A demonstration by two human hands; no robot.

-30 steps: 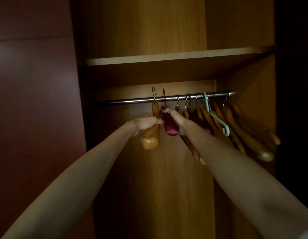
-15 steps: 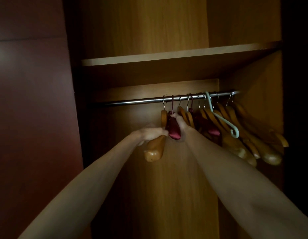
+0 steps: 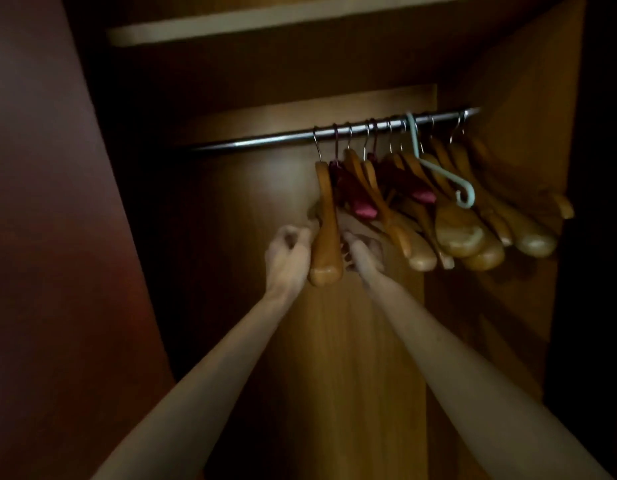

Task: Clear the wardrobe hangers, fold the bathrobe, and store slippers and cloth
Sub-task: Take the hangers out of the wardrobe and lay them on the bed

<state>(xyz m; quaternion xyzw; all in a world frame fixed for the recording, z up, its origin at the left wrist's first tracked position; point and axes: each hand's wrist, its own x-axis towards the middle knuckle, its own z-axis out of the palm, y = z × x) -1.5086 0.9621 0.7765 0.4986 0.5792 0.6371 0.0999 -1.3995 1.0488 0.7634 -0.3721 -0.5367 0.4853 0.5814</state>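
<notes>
The left fingers (image 3: 293,237) are curled beside the end hanger (image 3: 326,237); the right fingers' (image 3: 360,249) closure cannot be told. Hooks on the rail (image 3: 265,142) above may tangle if pulled sideways.

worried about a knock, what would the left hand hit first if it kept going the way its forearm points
Most likely the leftmost wooden hanger: the left hand sits right beside its lower end, perhaps already touching. Depth is unclear in the blur.
</notes>
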